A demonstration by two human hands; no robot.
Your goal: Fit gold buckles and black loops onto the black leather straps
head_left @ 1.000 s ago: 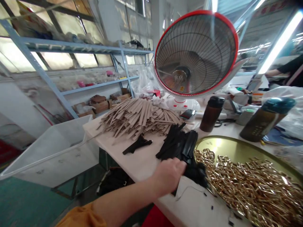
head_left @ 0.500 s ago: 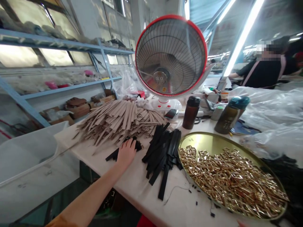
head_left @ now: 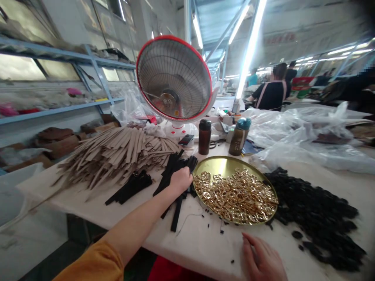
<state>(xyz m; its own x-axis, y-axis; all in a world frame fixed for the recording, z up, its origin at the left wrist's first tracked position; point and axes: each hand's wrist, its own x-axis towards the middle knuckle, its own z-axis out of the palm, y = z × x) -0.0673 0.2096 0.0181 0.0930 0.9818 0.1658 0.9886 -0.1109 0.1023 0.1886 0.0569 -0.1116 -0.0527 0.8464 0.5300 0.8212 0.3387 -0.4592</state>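
On the white tabletop (head_left: 205,242), between the beige strips (head_left: 125,150) and the round gold tray (head_left: 222,164), lay the loose pile of flat black straps (head_left: 165,177). Left hand (head_left: 181,181) was on that pile, fingers curled down at its tray-side edge; couldn't tell if they had a strap pinched.

Clock positions from left hand, as viewed: second, fanned bundle of black straps (head_left: 130,189) at 9, apart from the first. Beige strips at 10, heaped. Tray at 3, right beside the pile, holding gold-toned metal buckles (head_left: 234,199). Right hand (head_left: 262,255) at 4, near table edge, fingers loosely extended, nothing visible in them. Heap of small black pieces (head_left: 316,222) between 3 and 4, past the tray.

Farther out: phone (head_left: 186,139) at 12, red-rimmed grille unit (head_left: 175,78) behind it. Dark brown bottle (head_left: 204,138) at 1, teal-lidded bottle (head_left: 239,138) at 2. Clear plastic sheeting (head_left: 293,144) past 2, co-worker (head_left: 272,93) beyond, seated or standing, couldn't tell.
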